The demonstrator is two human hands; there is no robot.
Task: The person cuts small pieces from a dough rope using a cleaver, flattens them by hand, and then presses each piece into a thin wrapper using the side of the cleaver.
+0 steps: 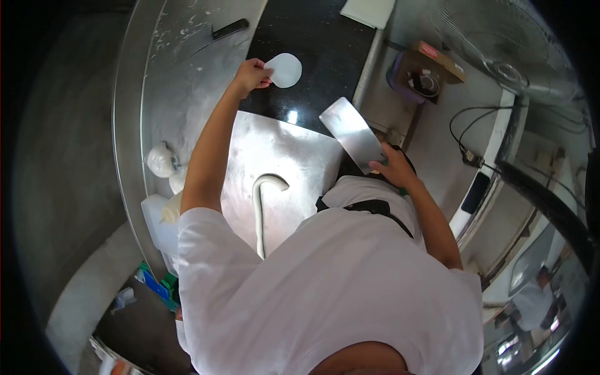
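Note:
Between the fingertips of my left hand (252, 76) is the edge of a thin, round white dough wrapper (285, 70), over the black work surface. My right hand (395, 167) is closed on a cleaver (352, 132), its wide shiny blade pointing up and to the left near the table edge. A long white dough rope (258, 203), bent at its far end, lies on the steel tabletop (306, 162) close to my body. Most of the cleaver's handle is hidden by my hand.
A black-handled tool (230, 29) lies on the steel at far left, with white scraps beside it. White bundles (162, 160) and a plastic container (158, 222) line the left edge. A folded cloth (369, 11), a cardboard box (440, 59) and a fan (500, 47) are at right.

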